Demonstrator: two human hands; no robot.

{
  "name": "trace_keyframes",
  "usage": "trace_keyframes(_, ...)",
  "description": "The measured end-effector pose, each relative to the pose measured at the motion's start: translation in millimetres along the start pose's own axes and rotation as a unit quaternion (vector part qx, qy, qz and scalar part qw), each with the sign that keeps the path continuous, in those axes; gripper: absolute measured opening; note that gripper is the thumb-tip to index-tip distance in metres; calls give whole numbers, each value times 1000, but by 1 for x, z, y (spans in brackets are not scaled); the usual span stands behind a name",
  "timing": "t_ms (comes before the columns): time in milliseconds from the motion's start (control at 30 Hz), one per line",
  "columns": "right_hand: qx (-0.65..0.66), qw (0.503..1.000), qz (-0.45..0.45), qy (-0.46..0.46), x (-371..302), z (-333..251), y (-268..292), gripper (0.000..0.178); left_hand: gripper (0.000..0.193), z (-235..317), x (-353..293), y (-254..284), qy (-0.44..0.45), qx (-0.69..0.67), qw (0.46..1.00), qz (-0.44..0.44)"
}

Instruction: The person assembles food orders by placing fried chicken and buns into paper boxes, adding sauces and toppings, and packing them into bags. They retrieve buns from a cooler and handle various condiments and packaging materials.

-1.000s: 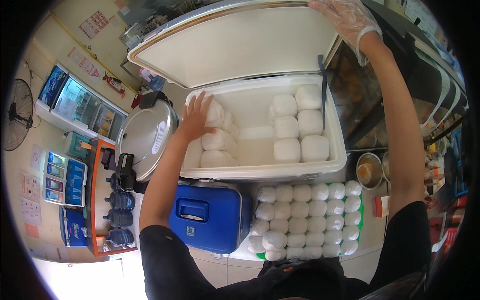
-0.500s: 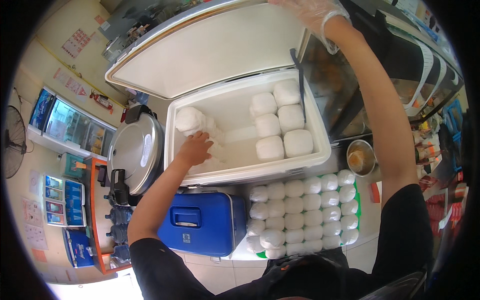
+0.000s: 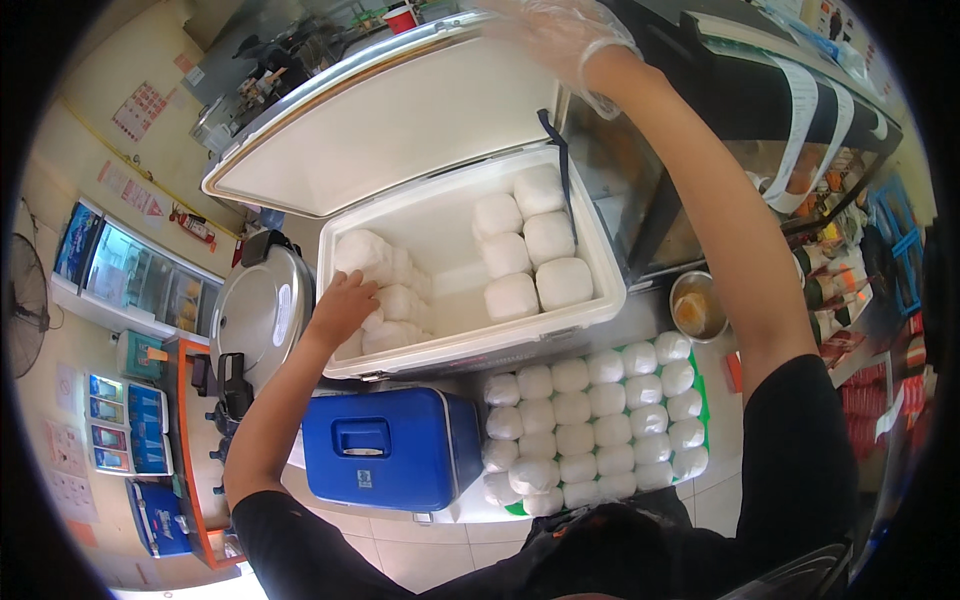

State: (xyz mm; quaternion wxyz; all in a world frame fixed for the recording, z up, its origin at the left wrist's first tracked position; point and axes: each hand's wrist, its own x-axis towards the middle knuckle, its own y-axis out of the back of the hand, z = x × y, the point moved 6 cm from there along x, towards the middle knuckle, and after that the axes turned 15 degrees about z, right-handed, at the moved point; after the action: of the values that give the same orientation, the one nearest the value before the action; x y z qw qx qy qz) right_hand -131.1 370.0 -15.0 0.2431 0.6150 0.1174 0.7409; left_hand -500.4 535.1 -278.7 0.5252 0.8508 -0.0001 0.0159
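Observation:
A large white cooler box [image 3: 470, 350] stands before me with its lid [image 3: 400, 125] raised. White rounded wrapped bundles [image 3: 550, 238] fill its right end, and more bundles [image 3: 362, 255] are piled at the left end. At that left pile my bare left hand [image 3: 347, 305] bends its fingers over a white bundle [image 3: 372, 322], its thumb hidden. My right hand [image 3: 565, 40], in a clear plastic glove, is at the lid's upper edge, closed on it as far as the blurred fingers show. Below the cooler, rows of similar bundles [image 3: 575, 408] cover a green tray [image 3: 703, 395].
A blue cooler box [image 3: 375, 440] sits left of the tray. Beside the white cooler's left end is a large steel pot [image 3: 258, 310] with black handles. A metal bowl [image 3: 698, 305] stands to the right, near a dark-framed glass cabinet [image 3: 665, 225].
My left hand has shifted left and nearer the cooler's left wall, its fingers less spread. The right hand stays by the lid. The whole view has shifted slightly.

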Motion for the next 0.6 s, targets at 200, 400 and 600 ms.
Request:
trace_keyframes(200,-83,993,33,76,-9,-14,13,43,38,-14,-27,70,207,-208,948,122)
trace_keyframes(400,-33,996,78,22,-71,-34,38,39,38,20,-95,74,521,-546,617,224)
trace_keyframes(600,46,997,29,-51,-162,-97,83,64,64,163,-113,113,497,-752,386,196)
